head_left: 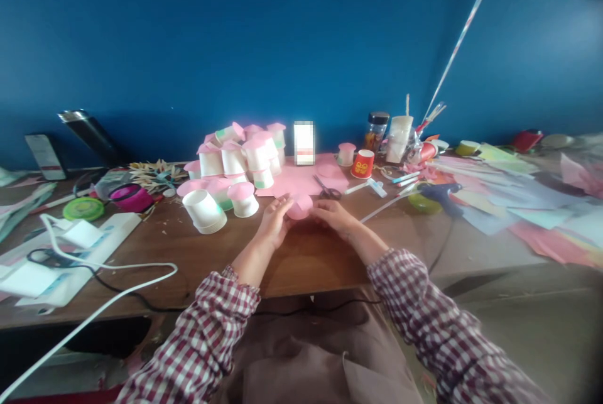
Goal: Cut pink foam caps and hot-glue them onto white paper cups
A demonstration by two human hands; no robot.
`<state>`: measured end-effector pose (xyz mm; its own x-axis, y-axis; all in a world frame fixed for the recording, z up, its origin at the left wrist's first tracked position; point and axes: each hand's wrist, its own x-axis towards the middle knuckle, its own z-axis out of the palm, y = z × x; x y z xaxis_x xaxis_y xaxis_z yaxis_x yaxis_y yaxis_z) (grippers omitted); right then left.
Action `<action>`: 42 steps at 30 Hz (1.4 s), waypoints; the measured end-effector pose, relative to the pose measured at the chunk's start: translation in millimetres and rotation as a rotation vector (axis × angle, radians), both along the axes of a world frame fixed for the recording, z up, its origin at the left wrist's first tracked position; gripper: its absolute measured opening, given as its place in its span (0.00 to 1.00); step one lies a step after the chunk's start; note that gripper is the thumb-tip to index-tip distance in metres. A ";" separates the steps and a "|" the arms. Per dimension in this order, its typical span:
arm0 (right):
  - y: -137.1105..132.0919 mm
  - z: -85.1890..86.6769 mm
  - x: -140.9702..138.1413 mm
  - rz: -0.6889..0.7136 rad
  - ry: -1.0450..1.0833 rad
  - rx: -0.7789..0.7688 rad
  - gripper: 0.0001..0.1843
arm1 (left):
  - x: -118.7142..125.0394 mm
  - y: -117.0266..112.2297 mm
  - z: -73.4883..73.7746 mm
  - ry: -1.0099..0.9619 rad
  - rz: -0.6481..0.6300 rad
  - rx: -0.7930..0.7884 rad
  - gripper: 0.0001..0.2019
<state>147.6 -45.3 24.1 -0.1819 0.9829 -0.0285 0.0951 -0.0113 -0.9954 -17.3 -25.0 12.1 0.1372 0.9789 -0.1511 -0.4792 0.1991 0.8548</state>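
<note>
Between my two hands is a round pink paper piece (300, 207), held above the near part of the table. My left hand (279, 218) pinches its left edge. On the other side, the fingers of my right hand (333, 214) close on its right edge. Just beyond lie black scissors (326, 189) and a flat pink paper sheet (289, 179). To the left stand several white paper cups with pink paper tops (234, 159), stacked in a cluster. One plain white cup (204, 210) is tilted in front of them.
A red paper cup (362, 164), a dark-lidded jar (377, 131) and a glue gun (440, 195) are on the right, near scattered paper sheets. A power strip (110, 237) with white cables occupies the left. A lit phone (304, 142) stands upright at the wall.
</note>
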 end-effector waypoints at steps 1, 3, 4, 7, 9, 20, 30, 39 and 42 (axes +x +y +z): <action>0.5 -0.7 0.0 -0.009 -0.003 0.000 0.13 | -0.1 0.3 -0.1 -0.003 0.001 0.000 0.22; 1.2 -1.8 -0.1 -0.025 -0.005 -0.003 0.12 | -0.3 0.7 -0.3 -0.008 0.002 0.002 0.22; 1.4 -2.1 -0.1 -0.029 -0.005 -0.005 0.12 | -0.4 0.9 -0.4 -0.011 0.005 0.002 0.23; 1.7 -2.1 -0.3 -0.020 -0.006 -0.010 0.12 | -0.8 0.7 -0.6 -0.028 0.008 0.005 0.23; 1.8 -1.8 -0.3 -0.011 -0.004 -0.012 0.12 | -1.1 0.4 -0.6 -0.045 -0.008 0.016 0.22; 2.3 -1.1 -0.2 -0.008 -0.043 -0.021 0.11 | -0.7 -0.7 1.3 -0.099 -0.025 0.013 0.22; 1.4 -1.4 0.2 0.025 -0.069 0.000 0.13 | -0.3 -2.0 0.7 -0.109 -0.061 0.038 0.24; 4.8 -9.5 1.6 0.022 -0.024 0.037 0.15 | -0.6 -3.9 3.2 -0.116 -0.083 0.050 0.21; 5.1 -10.2 0.7 -0.030 0.029 0.038 0.16 | 1.1 -5.1 3.1 -0.096 -0.063 0.036 0.23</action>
<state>148.2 -40.2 13.8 -0.1525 0.9882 0.0137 0.0667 0.0241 -0.9975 -16.3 -30.1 15.2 0.2107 0.9725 -0.0994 -0.5465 0.2014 0.8129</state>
